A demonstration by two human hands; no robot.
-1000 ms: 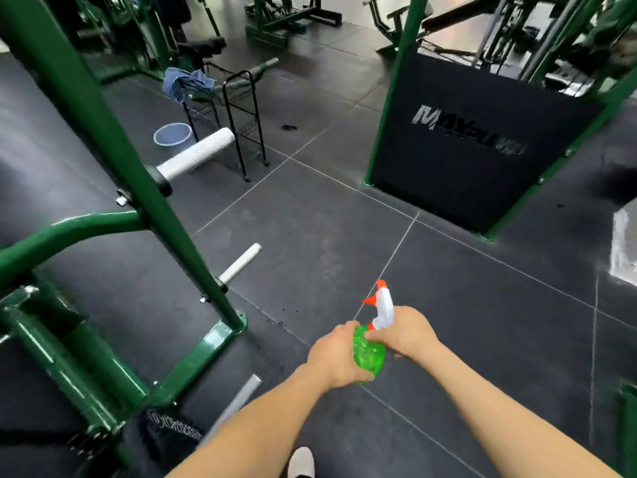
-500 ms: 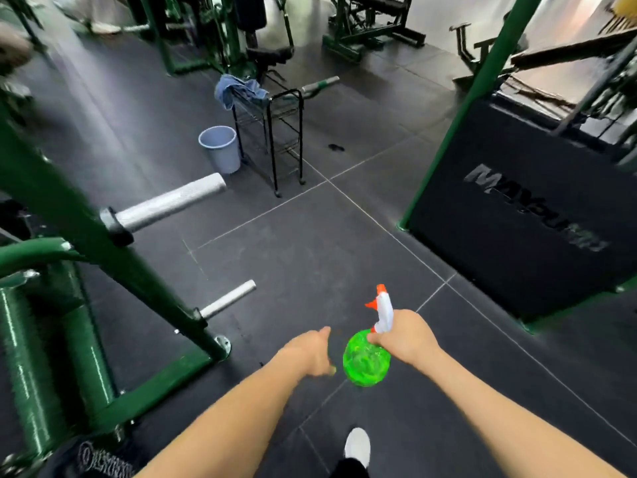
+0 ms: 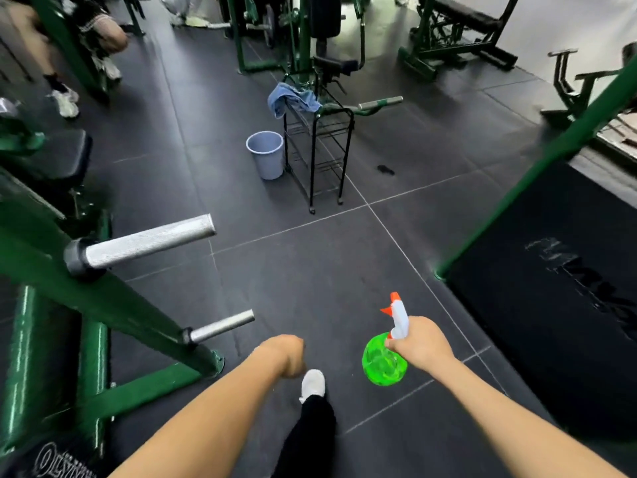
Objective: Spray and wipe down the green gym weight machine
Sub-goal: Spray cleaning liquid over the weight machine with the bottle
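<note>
Right hand [image 3: 418, 346] grips the neck of a green spray bottle [image 3: 383, 363], likely light and slick; the empty left hand [image 3: 287, 355], loosely curled, hangs beside it, near the weight machine [image 3: 113, 305].

Bucket [image 3: 265, 154] left of rack [image 3: 319, 157] (cloth [image 3: 293, 98] on top).

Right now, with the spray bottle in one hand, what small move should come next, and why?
Probably walk to the blue cloth on the black rack: the right hand holds the spray bottle, but the left hand holds nothing for wiping.
</note>
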